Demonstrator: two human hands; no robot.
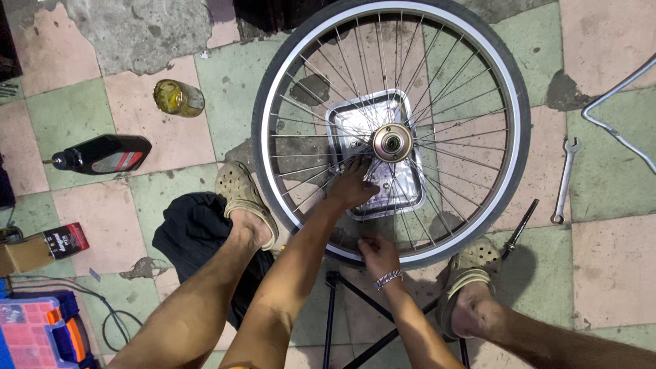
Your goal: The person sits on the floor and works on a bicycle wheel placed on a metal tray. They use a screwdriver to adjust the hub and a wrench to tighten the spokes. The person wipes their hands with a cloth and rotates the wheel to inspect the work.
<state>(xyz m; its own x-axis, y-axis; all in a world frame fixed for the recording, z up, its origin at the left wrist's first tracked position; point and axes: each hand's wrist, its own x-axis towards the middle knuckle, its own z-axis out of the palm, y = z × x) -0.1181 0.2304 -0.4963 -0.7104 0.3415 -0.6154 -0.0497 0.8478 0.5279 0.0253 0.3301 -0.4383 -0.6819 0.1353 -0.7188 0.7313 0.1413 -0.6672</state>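
Observation:
A spoked bicycle wheel [287, 89] with a black tyre lies flat over a square metal tray [345, 123] on the tiled floor. Its hub [392, 142] sits at the centre. My left hand [352, 186] reaches in among the spokes just beside the hub, fingers resting on them. My right hand [378, 254], with a beaded bracelet at the wrist, grips the near part of the rim and tyre. My feet in tan clogs rest on either side of the wheel's near edge.
A spanner [566, 179] and a dark rod-shaped tool [521, 229] lie right of the wheel. A black oil bottle [104, 154], a yellowish jar [178, 98], a dark cloth [195, 229], a small box [42, 249] and a parts organiser [37, 331] are left. Metal frame tubing [615, 92] crosses the far right.

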